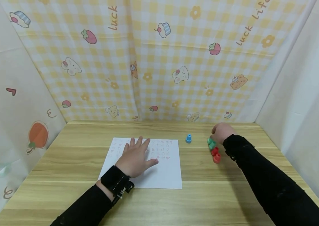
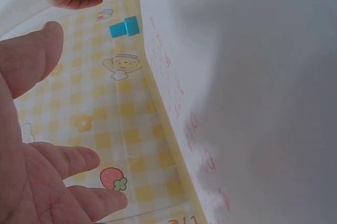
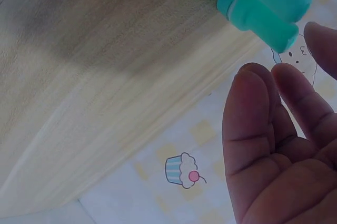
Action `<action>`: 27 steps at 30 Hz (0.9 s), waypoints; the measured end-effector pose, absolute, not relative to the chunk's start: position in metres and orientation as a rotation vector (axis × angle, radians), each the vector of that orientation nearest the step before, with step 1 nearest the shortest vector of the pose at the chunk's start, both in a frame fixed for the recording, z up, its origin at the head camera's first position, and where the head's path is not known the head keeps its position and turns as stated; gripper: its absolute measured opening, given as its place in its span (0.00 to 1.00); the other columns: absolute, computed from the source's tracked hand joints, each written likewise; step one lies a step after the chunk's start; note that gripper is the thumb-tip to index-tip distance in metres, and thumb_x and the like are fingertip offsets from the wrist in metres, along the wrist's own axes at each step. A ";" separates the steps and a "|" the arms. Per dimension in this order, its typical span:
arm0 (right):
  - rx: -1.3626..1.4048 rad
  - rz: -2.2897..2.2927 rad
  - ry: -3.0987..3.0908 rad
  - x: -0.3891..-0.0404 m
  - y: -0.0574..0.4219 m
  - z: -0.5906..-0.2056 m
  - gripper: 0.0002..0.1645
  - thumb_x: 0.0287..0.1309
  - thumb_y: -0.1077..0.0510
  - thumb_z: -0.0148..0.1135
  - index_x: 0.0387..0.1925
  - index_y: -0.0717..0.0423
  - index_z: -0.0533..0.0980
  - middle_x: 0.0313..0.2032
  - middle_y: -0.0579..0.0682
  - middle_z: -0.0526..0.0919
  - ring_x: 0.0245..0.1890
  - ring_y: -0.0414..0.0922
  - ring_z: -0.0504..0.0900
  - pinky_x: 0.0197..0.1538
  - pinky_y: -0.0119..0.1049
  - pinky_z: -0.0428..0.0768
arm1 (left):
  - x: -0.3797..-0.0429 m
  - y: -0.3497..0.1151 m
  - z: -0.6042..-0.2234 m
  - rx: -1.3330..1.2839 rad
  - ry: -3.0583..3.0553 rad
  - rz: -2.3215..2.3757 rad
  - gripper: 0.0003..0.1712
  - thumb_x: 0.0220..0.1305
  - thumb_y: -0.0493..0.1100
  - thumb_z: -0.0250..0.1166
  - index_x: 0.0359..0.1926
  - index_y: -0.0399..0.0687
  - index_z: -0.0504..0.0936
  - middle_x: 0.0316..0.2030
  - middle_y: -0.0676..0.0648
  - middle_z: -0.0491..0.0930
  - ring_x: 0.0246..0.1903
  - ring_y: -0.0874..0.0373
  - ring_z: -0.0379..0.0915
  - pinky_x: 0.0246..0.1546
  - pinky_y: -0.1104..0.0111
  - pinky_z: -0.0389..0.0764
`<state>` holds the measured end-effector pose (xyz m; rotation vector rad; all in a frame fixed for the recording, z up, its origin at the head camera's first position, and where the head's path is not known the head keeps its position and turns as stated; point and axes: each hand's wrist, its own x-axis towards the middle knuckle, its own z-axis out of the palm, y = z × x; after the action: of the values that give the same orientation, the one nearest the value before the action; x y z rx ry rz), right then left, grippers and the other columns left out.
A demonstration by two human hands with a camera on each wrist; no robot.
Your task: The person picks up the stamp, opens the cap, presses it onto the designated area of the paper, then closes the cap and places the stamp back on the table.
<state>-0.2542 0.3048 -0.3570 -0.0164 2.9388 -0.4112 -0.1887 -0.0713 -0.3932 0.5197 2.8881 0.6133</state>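
Observation:
Over the white sheet of paper [image 1: 162, 175] my left hand [image 1: 135, 158] is spread, fingers straight and thumb out, holding nothing. Rows of small red marks cover the sheet's upper part. At the back right, my right hand [image 1: 222, 132] is beside two green toy stamps [image 1: 212, 145]. In the right wrist view the nearer green stamp [image 3: 263, 23] lies just beyond the fingertips, and a gap shows between thumb and loosely bent fingers [image 3: 246, 108]. Two red stamps [image 1: 217, 158] continue the row toward me. A blue stamp [image 1: 188, 138] stands alone between paper and row.
The wooden table [image 1: 63, 175] ends at a yellow-checked cloth [image 1: 159, 94] behind. White cloth walls [image 1: 303, 78] flank it on both sides. My right forearm [image 1: 272, 188] reaches across the table's right part.

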 end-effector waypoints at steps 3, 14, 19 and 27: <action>-0.012 -0.400 2.938 -0.255 0.305 -0.359 0.20 0.68 0.58 0.62 0.54 0.70 0.82 0.53 0.67 0.87 0.50 0.61 0.86 0.56 0.54 0.83 | -0.189 -0.071 -0.393 0.514 2.883 0.618 0.54 0.70 0.68 0.65 0.83 0.45 0.55 0.82 0.31 0.48 0.82 0.27 0.35 0.79 0.33 0.42; -0.014 -0.367 2.941 -0.261 0.304 -0.365 0.17 0.67 0.58 0.63 0.49 0.67 0.84 0.47 0.63 0.89 0.43 0.55 0.86 0.51 0.49 0.83 | -0.189 -0.070 -0.392 0.506 2.880 0.619 0.55 0.70 0.69 0.65 0.83 0.45 0.55 0.82 0.31 0.48 0.82 0.27 0.35 0.79 0.33 0.42; -0.021 -0.351 2.952 -0.262 0.304 -0.367 0.15 0.67 0.59 0.65 0.47 0.67 0.85 0.45 0.62 0.89 0.41 0.54 0.85 0.49 0.49 0.84 | -0.189 -0.071 -0.392 0.509 2.880 0.616 0.55 0.70 0.69 0.65 0.83 0.45 0.55 0.82 0.31 0.48 0.82 0.27 0.35 0.79 0.33 0.42; 0.001 -0.382 2.954 -0.258 0.302 -0.364 0.17 0.72 0.60 0.59 0.53 0.68 0.83 0.51 0.65 0.87 0.47 0.59 0.86 0.53 0.51 0.83 | -0.188 -0.070 -0.393 0.504 2.877 0.620 0.54 0.70 0.68 0.65 0.83 0.45 0.55 0.83 0.31 0.47 0.82 0.28 0.35 0.79 0.33 0.41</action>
<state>-0.2579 0.3018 -0.3642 0.0013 2.9536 -0.3818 -0.1883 -0.0703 -0.3930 0.5038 2.8767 0.6202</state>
